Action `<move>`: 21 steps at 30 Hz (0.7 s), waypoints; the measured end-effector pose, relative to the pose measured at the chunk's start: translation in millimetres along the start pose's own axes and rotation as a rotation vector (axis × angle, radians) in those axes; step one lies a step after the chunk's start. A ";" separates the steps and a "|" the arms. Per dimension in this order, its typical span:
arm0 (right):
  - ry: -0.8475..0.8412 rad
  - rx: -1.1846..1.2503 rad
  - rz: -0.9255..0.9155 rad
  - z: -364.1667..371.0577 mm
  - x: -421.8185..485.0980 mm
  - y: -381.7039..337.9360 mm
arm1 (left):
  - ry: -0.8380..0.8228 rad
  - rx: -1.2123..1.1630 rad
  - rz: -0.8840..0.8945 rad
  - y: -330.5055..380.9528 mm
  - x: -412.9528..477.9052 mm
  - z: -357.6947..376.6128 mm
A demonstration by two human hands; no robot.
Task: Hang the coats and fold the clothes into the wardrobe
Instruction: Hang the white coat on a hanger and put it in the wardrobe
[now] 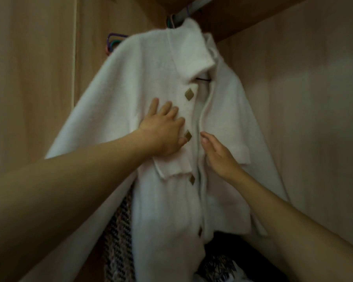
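A white fuzzy coat [155,64] with gold diamond-shaped buttons [189,94] hangs on a hanger from the grey wardrobe rail [181,17]. My left hand [163,131] lies flat on the coat's left front panel, fingers straight, thumb beside the second button. On the other side of the front opening, my right hand [218,153] touches the right front panel with relaxed fingers. The hanger is mostly hidden under the collar; only a dark bar [203,79] shows at the neck.
Spare purple and green hangers [114,40] hang at the left behind the coat. A brown checked garment [118,231] hangs behind the coat's lower left. Dark patterned clothes [216,265] lie at the bottom. Wooden wardrobe walls [304,98] close in on both sides.
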State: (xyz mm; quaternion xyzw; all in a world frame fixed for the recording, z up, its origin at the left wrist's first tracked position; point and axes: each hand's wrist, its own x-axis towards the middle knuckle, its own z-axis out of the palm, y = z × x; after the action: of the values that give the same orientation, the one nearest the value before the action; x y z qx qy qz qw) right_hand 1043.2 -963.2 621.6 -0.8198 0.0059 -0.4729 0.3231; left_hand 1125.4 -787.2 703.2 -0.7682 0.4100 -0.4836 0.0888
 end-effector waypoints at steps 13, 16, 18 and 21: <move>0.101 -0.354 0.114 -34.9 -127.6 -100.7 | 0.166 -0.205 0.147 27.7 -106.5 -52.7; 0.115 -0.408 0.173 -34.4 -168.4 -120.3 | 0.176 -0.283 0.246 50.8 -142.9 -54.9; 0.100 -0.467 0.207 -34.5 -201.5 -130.4 | 0.169 -0.415 0.267 64.6 -164.9 -55.8; 0.033 -0.577 0.277 -37.3 -250.5 -144.7 | 0.161 -0.558 0.253 76.2 -192.9 -55.7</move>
State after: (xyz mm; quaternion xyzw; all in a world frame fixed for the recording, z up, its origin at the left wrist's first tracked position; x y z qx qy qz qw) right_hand 832.9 -789.3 518.7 -0.8613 0.2565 -0.4162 0.1384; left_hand 1000.6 -684.0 562.1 -0.6651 0.6248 -0.3969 -0.0985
